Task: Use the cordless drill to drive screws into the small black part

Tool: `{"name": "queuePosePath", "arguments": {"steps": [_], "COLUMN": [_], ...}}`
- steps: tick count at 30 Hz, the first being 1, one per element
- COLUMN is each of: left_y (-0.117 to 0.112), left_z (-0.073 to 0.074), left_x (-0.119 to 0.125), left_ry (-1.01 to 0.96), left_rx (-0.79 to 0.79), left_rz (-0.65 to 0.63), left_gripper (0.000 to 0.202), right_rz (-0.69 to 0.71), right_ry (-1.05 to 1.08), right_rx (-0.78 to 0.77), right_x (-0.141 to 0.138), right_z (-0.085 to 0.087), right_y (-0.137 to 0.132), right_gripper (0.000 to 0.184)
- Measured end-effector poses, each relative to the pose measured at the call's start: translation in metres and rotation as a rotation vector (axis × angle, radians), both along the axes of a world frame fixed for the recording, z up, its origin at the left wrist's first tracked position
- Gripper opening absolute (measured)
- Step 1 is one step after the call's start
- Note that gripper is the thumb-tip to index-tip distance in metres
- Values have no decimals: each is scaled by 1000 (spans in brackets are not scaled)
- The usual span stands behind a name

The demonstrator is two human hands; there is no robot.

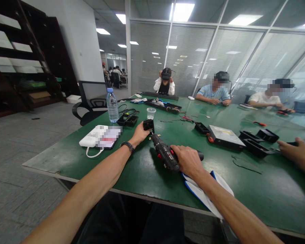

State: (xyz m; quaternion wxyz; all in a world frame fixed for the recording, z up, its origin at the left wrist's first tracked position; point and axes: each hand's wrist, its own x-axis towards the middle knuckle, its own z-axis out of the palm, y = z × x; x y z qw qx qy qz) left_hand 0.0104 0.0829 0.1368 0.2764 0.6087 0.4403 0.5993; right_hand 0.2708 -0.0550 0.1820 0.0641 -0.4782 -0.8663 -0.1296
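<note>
My right hand (189,159) is wrapped round the grip of a black cordless drill (165,152) with red details. The drill lies nearly level above the table and points away from me. Its bit reaches a small black plastic part (148,125), which the closed fingers of my left hand (139,133) hold up. Whether the bit sits in a screw is too small to tell. Small brass-coloured pieces (159,135) lie on the table near the drill's tip. White work gloves with blue edging (205,189) lie under my right forearm.
A water bottle (112,105), a clear cup (150,113), black trays (127,119), and a white power bank (93,135) cabled to a phone (108,137) stand left on the green table (142,176). A metal-topped box (226,137) sits right. A co-worker's hand (297,150) is at far right; others sit opposite.
</note>
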Motion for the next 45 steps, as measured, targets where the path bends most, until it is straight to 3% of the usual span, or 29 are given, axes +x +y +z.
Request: {"name": "queuePosePath", "arguments": {"steps": [8,17,31,45], "left_y": [0,3,2,2], "left_z": [-1,-4,-4,-3], "left_x": [0,-1,-1,-1], "left_ry": [-17,-7,-20,-20], "left_rx": [-20,0,1,18], "left_rz": [-24,-20,-14,-34], "left_gripper": [42,44,44,43], "right_rz": [17,21,33,44], "right_ry": [28,12,31,52], "right_rx": [4,46,38,37], "right_x": [1,1,1,4], "right_z": [0,-3,-5,-4], "right_y": [-1,-1,1,2], "right_gripper": [32,47,32,32]}}
